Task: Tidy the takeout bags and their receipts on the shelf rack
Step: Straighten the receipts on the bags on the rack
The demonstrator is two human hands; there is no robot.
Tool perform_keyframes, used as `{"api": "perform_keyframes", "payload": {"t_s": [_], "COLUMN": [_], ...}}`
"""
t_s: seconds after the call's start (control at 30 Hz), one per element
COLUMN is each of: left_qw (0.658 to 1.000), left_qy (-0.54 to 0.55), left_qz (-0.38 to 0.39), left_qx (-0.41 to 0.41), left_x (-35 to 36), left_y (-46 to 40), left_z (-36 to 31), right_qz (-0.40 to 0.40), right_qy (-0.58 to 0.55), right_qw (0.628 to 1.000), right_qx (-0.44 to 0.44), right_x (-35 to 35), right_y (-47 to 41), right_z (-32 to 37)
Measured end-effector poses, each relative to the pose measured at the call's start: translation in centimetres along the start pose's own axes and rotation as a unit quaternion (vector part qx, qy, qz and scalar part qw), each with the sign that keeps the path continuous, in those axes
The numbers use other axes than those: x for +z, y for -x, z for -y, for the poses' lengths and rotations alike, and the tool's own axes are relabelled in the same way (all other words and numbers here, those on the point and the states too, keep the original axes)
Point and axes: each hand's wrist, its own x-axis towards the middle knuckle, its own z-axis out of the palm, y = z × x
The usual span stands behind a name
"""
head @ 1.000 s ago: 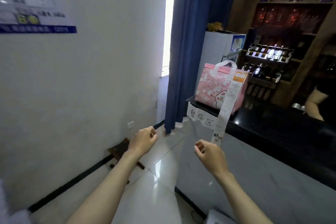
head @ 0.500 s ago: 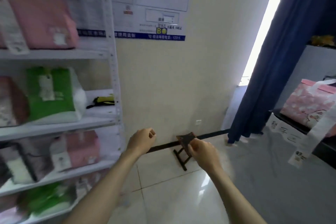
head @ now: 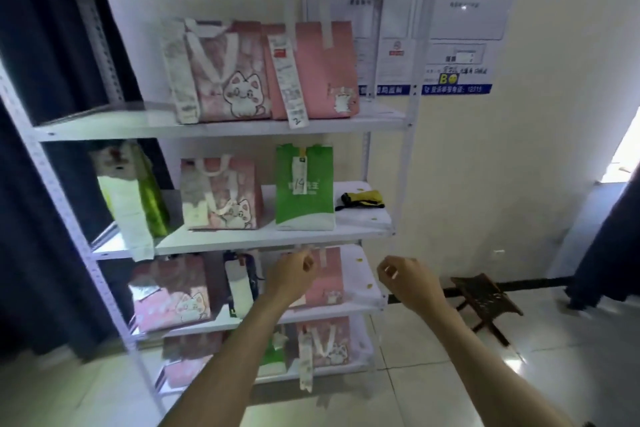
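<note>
A white metal shelf rack (head: 221, 130) fills the view, holding several takeout bags. On the top shelf a pink cat bag (head: 225, 73) stands beside a plain pink bag (head: 325, 66) with a long receipt (head: 289, 80) hanging down its front. The second shelf holds a green bag (head: 304, 191) with a short receipt, another pink cat bag (head: 221, 194), and a tilted green bag whose long receipt (head: 130, 211) droops over the shelf edge. My left hand (head: 292, 274) and my right hand (head: 408, 279) hover in front of the third shelf, both loosely curled and holding nothing.
A yellow and black item (head: 360, 200) lies at the right end of the second shelf. A small dark folding stool (head: 485, 298) stands on the tiled floor to the right. Dark blue curtains (head: 34, 149) hang left of the rack. Notices (head: 460, 28) cover the wall.
The view swung left, from the counter with a pink bag to face the shelf rack. Both hands stayed raised and curled in front of me.
</note>
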Motion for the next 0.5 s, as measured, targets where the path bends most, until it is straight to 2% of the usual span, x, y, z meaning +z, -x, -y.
{"api": "perform_keyframes", "payload": {"t_s": [0.3, 0.5], "left_qw": [0.996, 0.988], "left_qy": [-0.047, -0.073], "left_qz": [-0.077, -0.138], "left_qx": [-0.005, 0.006], "left_x": [-11.8, -16.9], "left_y": [-0.3, -4.2], "left_z": [7.8, 10.3], "right_qz": [-0.005, -0.033], "right_qy": [0.03, 0.034], "right_qw": [0.995, 0.989], "right_qx": [-0.099, -0.141], "right_x": [-0.4, -0.3], "right_y": [-5.8, -11.1], "right_z": [14.4, 19.7]}}
